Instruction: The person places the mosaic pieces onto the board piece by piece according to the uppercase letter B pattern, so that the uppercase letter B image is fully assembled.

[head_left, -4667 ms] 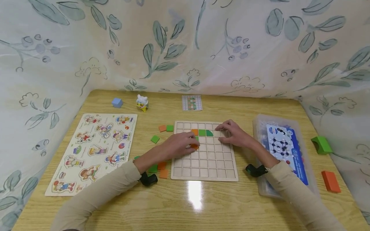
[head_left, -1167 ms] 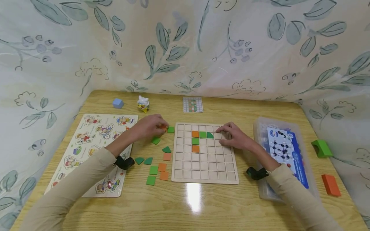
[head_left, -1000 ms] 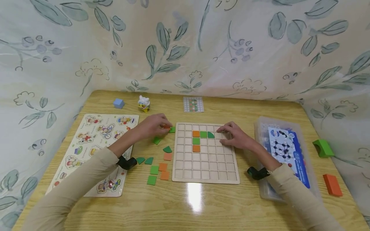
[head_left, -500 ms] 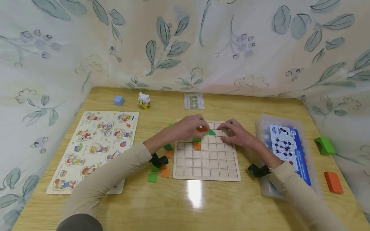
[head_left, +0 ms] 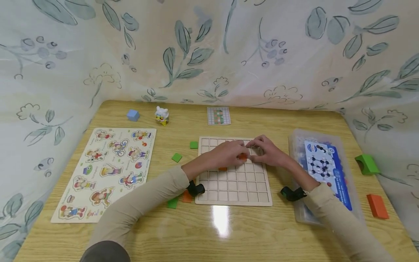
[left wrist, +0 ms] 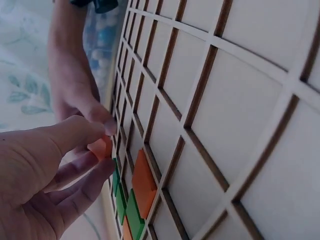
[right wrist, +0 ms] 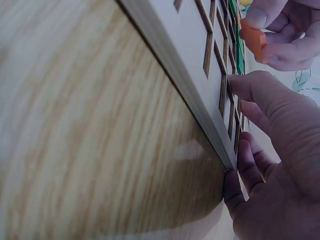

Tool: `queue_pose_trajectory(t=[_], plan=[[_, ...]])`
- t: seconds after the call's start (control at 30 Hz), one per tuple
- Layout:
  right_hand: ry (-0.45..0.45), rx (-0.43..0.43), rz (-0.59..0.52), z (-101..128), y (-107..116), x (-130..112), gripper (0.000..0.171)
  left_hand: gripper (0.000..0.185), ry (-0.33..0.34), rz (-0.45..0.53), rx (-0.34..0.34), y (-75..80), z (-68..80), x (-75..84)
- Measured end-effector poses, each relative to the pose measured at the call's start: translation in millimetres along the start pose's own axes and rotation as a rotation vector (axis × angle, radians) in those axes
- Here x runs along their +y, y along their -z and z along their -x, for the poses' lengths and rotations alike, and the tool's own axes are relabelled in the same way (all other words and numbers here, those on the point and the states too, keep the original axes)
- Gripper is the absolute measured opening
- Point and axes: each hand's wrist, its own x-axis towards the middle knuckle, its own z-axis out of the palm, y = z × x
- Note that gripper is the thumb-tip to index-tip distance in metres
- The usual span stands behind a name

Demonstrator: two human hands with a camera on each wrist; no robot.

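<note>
My left hand (head_left: 230,154) pinches an orange tile (head_left: 242,157) between thumb and fingertips, just above the upper right part of the wooden grid board (head_left: 242,198). That tile (left wrist: 100,148) is tilted and clear of the cells in the left wrist view. My right hand (head_left: 270,153) rests on the board's right side, fingers spread and touching its surface and edge. Set in the cells are an orange tile (left wrist: 143,185), a green tile (left wrist: 134,216) and other tiles, mostly hidden by my left hand in the head view. A patterned card (head_left: 219,116) lies behind the board.
Loose green tiles (head_left: 176,157) and orange tiles (head_left: 187,197) lie left of the board, some hidden by my left arm. A picture puzzle board (head_left: 108,174) is farther left. A clear plastic case (head_left: 322,174), a green arch block (head_left: 367,164) and a red block (head_left: 378,206) stand right.
My left hand has picked up the orange tile from left of the board and carried it rightward over the grid, close to my right hand. My right hand stays in place.
</note>
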Motion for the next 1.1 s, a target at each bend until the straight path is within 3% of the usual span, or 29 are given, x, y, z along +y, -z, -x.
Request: queue_pose_trajectory(t=[0.4, 1.1], plan=[[-0.02, 0.003, 0.0, 0.0, 0.2, -0.9, 0.035, 0.019, 0.034, -0.085, -0.003, -7.7, -0.2, 1.9], [-0.018, 0.006, -0.004, -1.3, -0.4, -0.7, 0.037, 0.014, 0.044, -0.116, 0.098, -14.1, 9.1, 4.0]])
